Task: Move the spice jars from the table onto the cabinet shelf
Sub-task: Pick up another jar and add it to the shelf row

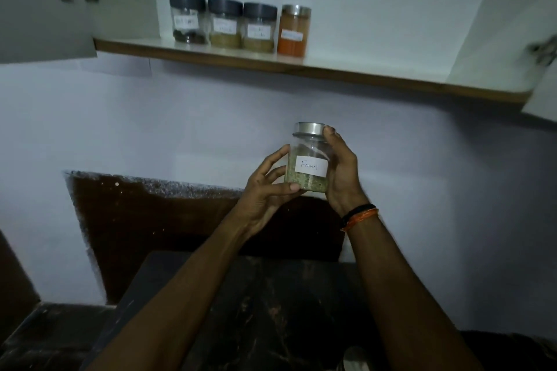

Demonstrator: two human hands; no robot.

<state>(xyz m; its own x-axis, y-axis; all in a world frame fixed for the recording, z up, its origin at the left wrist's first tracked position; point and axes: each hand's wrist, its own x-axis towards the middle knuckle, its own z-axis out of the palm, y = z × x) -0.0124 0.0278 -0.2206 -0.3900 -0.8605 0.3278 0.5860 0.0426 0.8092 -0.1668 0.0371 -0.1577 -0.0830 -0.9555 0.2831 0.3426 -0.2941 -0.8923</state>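
A clear jar (309, 159) with a silver lid and a white label reading "Fennel" is held up in front of the wall, below the shelf. My right hand (342, 172) grips its right side, with the thumb on the lid's edge. My left hand (268, 193) holds its left side and base with curled fingers. On the cabinet shelf (376, 69) stand several jars in a row: three with dark lids (224, 22) and one orange-filled jar (294, 30) with a silver lid.
The shelf has bare room to the right of the orange jar. Open cabinet doors (45, 3) flank it, with metal hinges. A dark table (271, 310) lies below my arms. A dark recess (156, 220) sits in the wall.
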